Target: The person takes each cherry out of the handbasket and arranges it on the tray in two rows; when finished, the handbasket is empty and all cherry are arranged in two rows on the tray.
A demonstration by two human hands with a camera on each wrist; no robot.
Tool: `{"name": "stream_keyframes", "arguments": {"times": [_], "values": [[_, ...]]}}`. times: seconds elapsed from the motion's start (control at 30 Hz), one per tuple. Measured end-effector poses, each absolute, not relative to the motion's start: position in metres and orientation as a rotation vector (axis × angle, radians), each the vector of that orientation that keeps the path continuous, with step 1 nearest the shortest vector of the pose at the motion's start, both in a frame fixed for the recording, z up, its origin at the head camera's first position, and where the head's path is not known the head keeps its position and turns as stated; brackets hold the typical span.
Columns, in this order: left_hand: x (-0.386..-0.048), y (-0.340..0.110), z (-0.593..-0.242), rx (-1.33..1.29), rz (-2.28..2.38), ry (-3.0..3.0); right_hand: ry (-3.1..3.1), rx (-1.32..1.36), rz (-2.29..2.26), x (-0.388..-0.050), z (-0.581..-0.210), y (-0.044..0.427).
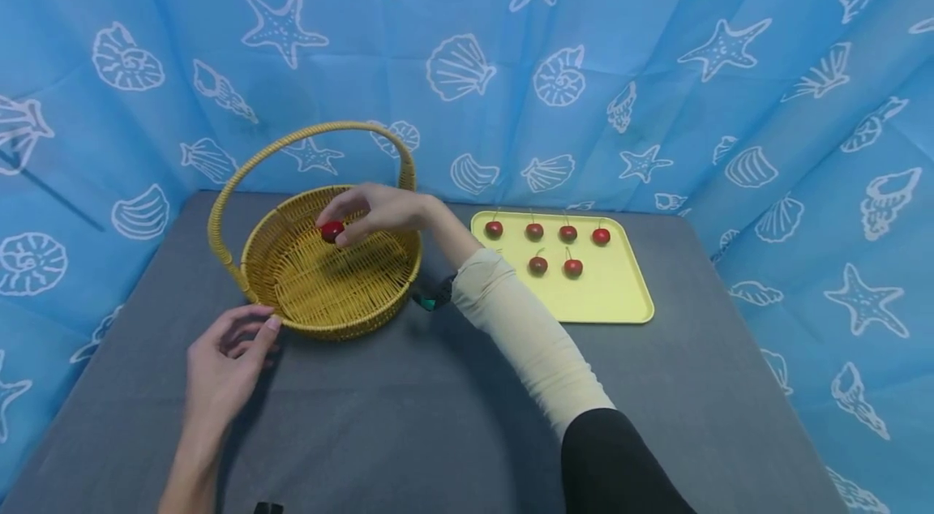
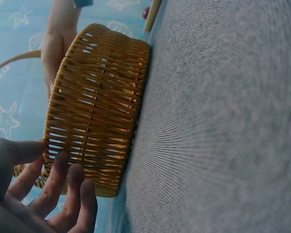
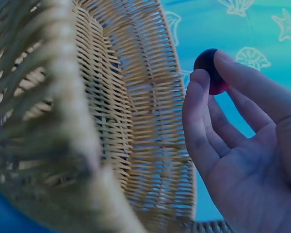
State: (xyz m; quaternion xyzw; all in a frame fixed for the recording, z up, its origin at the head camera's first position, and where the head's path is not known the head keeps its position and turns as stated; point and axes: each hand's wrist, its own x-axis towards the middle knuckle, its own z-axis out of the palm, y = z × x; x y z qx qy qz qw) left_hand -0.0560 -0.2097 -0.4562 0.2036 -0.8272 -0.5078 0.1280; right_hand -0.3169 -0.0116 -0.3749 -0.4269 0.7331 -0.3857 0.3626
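A yellow woven basket with a tall arched handle stands on the left part of the table. Above its opening, my right hand pinches a dark red cherry between thumb and fingertips. The right wrist view shows the same cherry held apart from the wicker wall. My left hand pinches the near left rim of the basket; in the left wrist view its thumb and forefinger meet at the rim while the other fingers curve beside the wicker side. Inside the basket, the visible floor is bare wicker.
To the right of the basket lies a pale yellow tray holding several red cherries with stems. Grey cloth covers the table. A blue curtain printed with shells and starfish hangs close behind the basket and tray.
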Motion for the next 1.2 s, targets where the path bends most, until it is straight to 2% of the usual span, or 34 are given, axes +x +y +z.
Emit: {"name": "stream_keyframes", "arguments": {"times": [0.37,0.7,0.93,1.2], "values": [[-0.055,-0.214,-0.457,0.57,-1.5,-2.417,1.831,-1.216,-1.033,-0.318,-0.355,0.046],[-0.056,-0.213,-0.456,0.55,-1.497,-2.396,1.905,-1.212,-1.03,-0.307,-0.334,0.12],[-0.057,-0.213,-0.455,0.593,-1.473,-2.423,2.066,-1.044,-1.054,-0.299,-0.331,0.189],[-0.055,-0.215,-0.455,0.461,-1.452,-2.452,2.247,-0.846,-1.116,-0.29,-0.344,0.262]]}}
